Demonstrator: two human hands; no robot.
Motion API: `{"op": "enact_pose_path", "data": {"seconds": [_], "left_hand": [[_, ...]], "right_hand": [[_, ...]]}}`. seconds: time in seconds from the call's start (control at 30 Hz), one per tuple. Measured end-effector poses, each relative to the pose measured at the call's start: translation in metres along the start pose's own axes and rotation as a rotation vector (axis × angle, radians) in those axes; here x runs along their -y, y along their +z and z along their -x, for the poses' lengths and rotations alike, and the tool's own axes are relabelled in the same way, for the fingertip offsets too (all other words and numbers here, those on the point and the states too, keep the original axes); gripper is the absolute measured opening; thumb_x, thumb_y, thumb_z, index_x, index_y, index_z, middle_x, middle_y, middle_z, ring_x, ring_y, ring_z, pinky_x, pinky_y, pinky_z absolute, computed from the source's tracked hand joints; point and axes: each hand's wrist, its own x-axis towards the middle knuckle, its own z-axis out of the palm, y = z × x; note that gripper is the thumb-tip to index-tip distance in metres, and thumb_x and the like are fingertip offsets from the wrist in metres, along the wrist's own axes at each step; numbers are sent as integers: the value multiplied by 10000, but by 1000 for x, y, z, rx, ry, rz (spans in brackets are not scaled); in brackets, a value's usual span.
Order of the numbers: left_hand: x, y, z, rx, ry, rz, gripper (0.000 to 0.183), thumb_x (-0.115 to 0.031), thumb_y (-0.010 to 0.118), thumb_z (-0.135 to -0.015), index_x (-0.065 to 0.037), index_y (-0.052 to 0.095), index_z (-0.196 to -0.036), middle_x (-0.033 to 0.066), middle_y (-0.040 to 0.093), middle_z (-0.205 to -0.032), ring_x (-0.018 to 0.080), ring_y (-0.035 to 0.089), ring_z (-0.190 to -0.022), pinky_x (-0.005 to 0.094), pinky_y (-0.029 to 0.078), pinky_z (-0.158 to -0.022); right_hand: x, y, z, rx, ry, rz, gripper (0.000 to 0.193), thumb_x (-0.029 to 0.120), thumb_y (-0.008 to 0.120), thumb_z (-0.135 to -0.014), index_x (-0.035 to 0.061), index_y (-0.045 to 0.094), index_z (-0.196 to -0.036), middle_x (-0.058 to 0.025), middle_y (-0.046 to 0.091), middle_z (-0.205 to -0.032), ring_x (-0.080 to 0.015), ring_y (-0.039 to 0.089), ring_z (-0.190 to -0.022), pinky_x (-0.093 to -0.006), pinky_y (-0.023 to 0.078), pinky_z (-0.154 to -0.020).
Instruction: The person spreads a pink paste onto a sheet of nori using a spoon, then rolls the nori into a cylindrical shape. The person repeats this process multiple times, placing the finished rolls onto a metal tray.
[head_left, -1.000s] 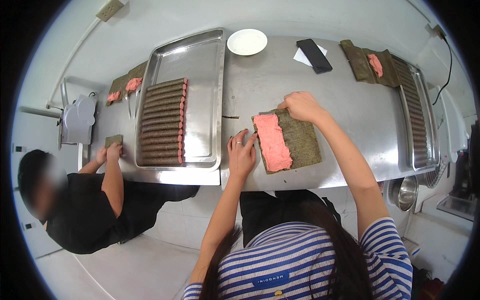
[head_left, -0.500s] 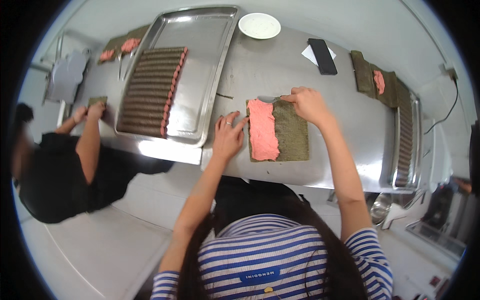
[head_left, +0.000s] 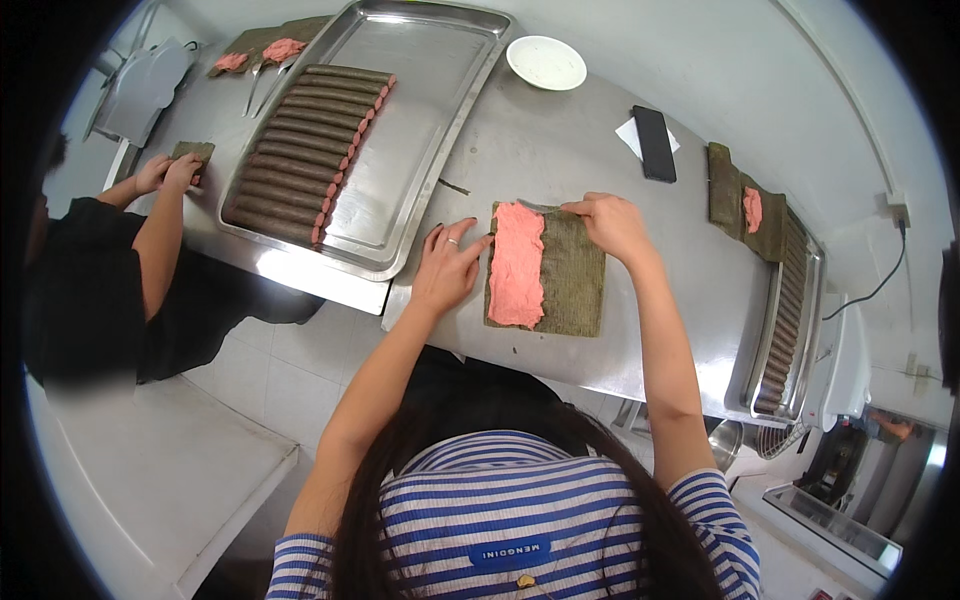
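Note:
A dark green seaweed sheet (head_left: 575, 285) lies flat on the steel table in front of me. A band of pink meat paste (head_left: 517, 275) covers its left part, from far edge to near edge. My right hand (head_left: 612, 225) pinches the handle of a metal spoon (head_left: 538, 207), whose bowl rests at the far end of the paste. My left hand (head_left: 448, 265), a ring on one finger, has its fingers spread beside the sheet. Its index fingertip touches or nearly touches the sheet's left edge.
A large metal tray (head_left: 385, 190) with several seaweed rolls (head_left: 310, 150) stands left. Behind are a white bowl (head_left: 546, 63) and a black phone (head_left: 655, 145). Seaweed with paste (head_left: 750, 205) and another tray of rolls (head_left: 785, 320) lie right. A co-worker's hands (head_left: 172, 172) hold seaweed far left.
The view has shifted and tilted a little. My right hand and the spoon remain at the far end of the paste, the spoon seen more edge-on. My left hand stays beside the sheet.

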Motion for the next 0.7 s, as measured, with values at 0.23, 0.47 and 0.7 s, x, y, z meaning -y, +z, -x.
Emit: {"op": "enact_pose_path", "data": {"seconds": [0.23,0.47,0.7], "left_hand": [[-1,-3,2,-3,-1,-12,410,-54,595,-771,-182,607,-1160,109,470,-1289,283,442,-1215,487,307,-1073],[0,-2,3,-15,-6,7,438,-40,575,-773,-199,608,-1179,109,476,-1296,281,460,-1206,496,314,-1066],[0,-2,2,-26,4,7,430,-38,580,-766,-194,608,-1166,104,480,-1285,284,467,-1195,496,320,-1064]], "right_hand": [[13,0,-20,75,-121,54,410,31,500,-745,235,740,-1009,-75,638,-815,-291,625,-830,-409,494,-749],[18,-25,-22,98,-116,-189,387,31,505,-755,206,738,-1008,-73,624,-793,-288,610,-804,-402,488,-742],[5,-9,-4,-27,-142,9,357,39,544,-752,195,736,-1008,-63,606,-776,-275,596,-791,-411,468,-730]]}}
